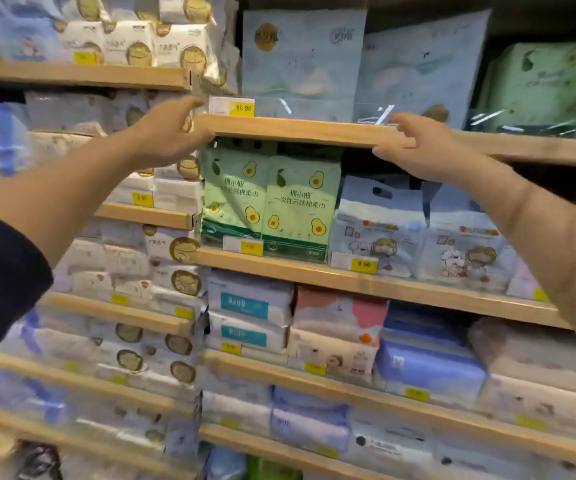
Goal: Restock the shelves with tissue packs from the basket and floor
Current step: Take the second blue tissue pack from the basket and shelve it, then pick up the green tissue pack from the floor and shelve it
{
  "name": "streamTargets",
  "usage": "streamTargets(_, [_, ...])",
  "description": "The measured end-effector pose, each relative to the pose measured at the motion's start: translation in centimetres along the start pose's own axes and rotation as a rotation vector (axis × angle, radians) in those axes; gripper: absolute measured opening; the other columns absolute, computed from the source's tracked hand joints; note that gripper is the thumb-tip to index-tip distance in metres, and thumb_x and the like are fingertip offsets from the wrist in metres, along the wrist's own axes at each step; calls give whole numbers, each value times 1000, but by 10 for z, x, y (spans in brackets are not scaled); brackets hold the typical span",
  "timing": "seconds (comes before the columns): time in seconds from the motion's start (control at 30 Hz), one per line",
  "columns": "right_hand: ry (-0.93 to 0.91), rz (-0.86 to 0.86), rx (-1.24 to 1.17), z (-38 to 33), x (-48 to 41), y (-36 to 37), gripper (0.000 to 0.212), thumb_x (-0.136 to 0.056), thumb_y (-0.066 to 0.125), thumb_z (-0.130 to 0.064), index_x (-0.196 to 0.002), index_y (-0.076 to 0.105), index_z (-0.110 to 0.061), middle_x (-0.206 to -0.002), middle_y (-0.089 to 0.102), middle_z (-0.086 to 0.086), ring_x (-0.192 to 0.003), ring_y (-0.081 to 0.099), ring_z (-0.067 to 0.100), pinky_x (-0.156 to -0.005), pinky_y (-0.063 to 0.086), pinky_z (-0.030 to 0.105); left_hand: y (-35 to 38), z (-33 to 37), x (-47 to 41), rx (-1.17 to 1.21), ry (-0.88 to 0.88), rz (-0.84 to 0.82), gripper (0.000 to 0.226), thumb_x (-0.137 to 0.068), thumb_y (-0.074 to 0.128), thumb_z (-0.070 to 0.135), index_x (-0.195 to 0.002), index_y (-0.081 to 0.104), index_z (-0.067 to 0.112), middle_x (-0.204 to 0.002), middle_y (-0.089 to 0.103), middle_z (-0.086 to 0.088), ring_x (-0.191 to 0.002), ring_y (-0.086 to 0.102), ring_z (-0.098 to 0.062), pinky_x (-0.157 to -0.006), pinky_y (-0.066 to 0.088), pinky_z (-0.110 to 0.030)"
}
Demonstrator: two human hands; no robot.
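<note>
Both my arms reach up to a wooden shelf board (290, 131). My left hand (168, 133) grips the board's left end, thumb under it and fingers above. My right hand (418, 147) pinches the board's front edge further right, thumb below. Neither hand holds a tissue pack. On that board stand large pale blue tissue packs (303, 60). Under it stand two green avocado-print packs (269, 199), with white cartoon-print packs (380, 226) to their right.
Wooden shelves packed with tissue packs fill the view. White packs with round gold logos (175, 282) stack on the left bay. Blue and pink packs (428, 362) lie on lower right shelves. Yellow price tags (243, 107) hang on the shelf edges.
</note>
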State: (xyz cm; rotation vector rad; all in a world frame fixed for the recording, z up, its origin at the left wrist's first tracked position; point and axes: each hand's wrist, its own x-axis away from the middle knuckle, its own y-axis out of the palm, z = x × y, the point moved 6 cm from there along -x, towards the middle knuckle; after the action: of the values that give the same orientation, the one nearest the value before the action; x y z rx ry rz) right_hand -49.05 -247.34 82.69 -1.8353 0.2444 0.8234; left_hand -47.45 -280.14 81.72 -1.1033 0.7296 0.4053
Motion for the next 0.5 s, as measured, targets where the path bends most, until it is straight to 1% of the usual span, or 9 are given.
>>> streamTargets(0.13, [-48, -64, -137, -23, 46, 12, 61, -90, 57, -35, -141, 35, -11, -145, 40, 12, -133, 38, 26, -105, 32, 35, -13, -7, 56, -14, -77, -49, 63, -93, 53, 30, -145, 26, 8, -148, 37, -19, -132, 40, -36, -106, 35, -46])
streamTargets(0.23, [-39, -133, -192, -33, 77, 30, 66, -88, 59, -38, -143, 32, -14, -148, 38, 10, -135, 36, 25, -108, 31, 37, -19, -19, 98, -40, -136, -100, 65, -92, 54, 33, -146, 26, 10, -150, 35, -17, -134, 39, -34, -108, 34, -46])
streamTargets(0.37, [-8, -211, -295, -48, 123, 64, 66, -87, 60, -36, -143, 32, -17, -148, 37, 8, -136, 35, 22, -109, 31, 37, -17, -38, 161, -32, -201, -191, 67, -91, 55, 32, -147, 24, 11, -151, 32, -16, -137, 34, -33, -111, 30, -44])
streamTargets(0.5, [5, -315, -325, -70, 174, 109, 68, -87, 62, -33, -144, 31, -14, -147, 39, 10, -134, 37, 25, -108, 30, 36, -11, -55, 231, 6, -249, -303, 65, -91, 55, 31, -147, 25, 15, -153, 31, -10, -137, 34, -29, -107, 30, -40])
